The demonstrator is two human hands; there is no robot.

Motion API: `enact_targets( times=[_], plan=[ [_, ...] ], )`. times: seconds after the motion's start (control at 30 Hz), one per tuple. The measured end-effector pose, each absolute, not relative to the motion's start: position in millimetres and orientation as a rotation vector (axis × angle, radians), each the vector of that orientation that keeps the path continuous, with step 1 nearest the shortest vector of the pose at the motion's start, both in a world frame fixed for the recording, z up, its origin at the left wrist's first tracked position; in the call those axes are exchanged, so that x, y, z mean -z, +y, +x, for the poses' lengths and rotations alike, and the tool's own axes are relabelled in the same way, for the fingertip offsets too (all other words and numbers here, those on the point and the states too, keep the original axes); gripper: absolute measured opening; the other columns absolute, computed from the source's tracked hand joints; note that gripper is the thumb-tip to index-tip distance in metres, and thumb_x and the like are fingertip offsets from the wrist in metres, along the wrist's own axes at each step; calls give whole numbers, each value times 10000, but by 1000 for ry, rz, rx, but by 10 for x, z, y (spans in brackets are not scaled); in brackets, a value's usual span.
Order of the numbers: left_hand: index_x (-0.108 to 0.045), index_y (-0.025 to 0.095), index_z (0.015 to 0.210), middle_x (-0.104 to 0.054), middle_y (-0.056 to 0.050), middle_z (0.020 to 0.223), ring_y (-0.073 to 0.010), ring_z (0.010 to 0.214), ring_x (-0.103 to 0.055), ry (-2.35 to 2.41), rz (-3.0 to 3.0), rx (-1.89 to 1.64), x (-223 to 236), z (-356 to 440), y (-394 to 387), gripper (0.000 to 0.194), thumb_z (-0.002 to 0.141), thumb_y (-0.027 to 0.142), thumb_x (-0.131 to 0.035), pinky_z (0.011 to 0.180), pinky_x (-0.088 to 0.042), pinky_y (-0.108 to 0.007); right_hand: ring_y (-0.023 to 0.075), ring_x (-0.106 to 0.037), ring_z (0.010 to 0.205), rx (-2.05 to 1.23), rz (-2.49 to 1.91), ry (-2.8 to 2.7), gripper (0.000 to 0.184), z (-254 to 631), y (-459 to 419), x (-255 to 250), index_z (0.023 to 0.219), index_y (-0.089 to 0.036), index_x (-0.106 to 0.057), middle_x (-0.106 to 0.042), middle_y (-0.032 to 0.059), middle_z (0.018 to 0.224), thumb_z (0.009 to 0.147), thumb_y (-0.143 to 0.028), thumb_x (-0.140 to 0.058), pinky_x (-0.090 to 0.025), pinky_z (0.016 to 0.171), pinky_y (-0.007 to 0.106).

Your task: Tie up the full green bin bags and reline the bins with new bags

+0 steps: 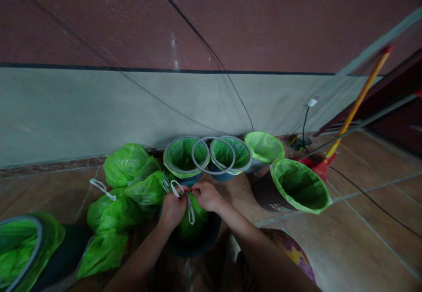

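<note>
In front of me a dark round trash can [216,230] holds a green garbage bag [194,224] gathered at its top. My left hand [173,210] is closed on the bag's neck, where a white drawstring [176,187] loops up and its ends hang down. Close beside it, my right hand [206,196] pinches at the same gathered neck; the fingertips partly hide what they grip. To the left lie several filled green garbage bags [127,166], some with white drawstring loops showing.
Along the wall stand lined trash cans [263,147] with green bags; a loose grey ring [213,172] lies across two of them. A dark lined can [270,193] is at right, near a yellow-handled broom [359,100] and a cable. Another lined can [70,239] lies at left.
</note>
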State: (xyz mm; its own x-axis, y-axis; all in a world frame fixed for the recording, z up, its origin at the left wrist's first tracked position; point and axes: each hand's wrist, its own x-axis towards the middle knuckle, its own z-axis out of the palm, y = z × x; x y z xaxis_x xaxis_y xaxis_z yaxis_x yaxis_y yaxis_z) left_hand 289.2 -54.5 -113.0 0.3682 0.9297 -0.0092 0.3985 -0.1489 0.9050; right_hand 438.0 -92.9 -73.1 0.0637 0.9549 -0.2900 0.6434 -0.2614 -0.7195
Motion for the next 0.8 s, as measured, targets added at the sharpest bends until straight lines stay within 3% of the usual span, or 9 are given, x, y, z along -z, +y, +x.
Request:
enact_targets(
  times=[0.2, 0.37, 0.53, 0.7, 0.8],
  plan=[
    [-647, 212, 784, -682, -20, 810, -184, 755, -646, 1176, 1652, -814, 1154, 2910, -571, 90, 738, 259, -586, 734, -527, -310, 89, -526, 511, -1308, -1804, -1401, 224, 4380, -914, 870, 721, -165, -651, -557, -29, 554, 851, -140, -470, -370, 497, 180],
    [-677, 214, 710, -721, -36, 891, -194, 821, -655, 1118, 1553, -790, 1218, 2910, -533, 82, 703, 274, -621, 779, -525, -314, 92, -541, 523, -1311, -1872, -1275, 170, 4388, -899, 889, 744, -142, -674, -612, -1, 604, 830, -156, -528, -386, 500, 184],
    [-692, 216, 706, -661, 0, 599, -177, 569, -586, 1230, 1525, -591, 1186, 2905, -538, 114, 725, 270, -593, 581, -455, -289, 177, -677, 769, -958, -2163, -1621, 245, 4341, -906, 814, 820, -148, -724, -737, 92, 811, 862, -164, -484, -480, 693, 247],
    [-628, 209, 551, -620, -13, 534, -174, 557, -573, 1345, 1778, -460, 1100, 2842, -533, 228, 766, 214, -554, 610, -388, -277, 281, -688, 980, -684, -2392, -1761, 314, 4347, -946, 913, 1040, -41, -688, -716, 219, 1031, 844, -60, -444, -511, 836, 348],
    [-604, 209, 529, -615, -17, 526, -180, 578, -588, 1365, 1818, -346, 1096, 2808, -517, 259, 775, 175, -531, 636, -380, -277, 280, -688, 992, -657, -2410, -1780, 346, 4386, -974, 945, 1097, -26, -659, -709, 228, 1039, 837, -23, -430, -517, 847, 353]
  ],
)
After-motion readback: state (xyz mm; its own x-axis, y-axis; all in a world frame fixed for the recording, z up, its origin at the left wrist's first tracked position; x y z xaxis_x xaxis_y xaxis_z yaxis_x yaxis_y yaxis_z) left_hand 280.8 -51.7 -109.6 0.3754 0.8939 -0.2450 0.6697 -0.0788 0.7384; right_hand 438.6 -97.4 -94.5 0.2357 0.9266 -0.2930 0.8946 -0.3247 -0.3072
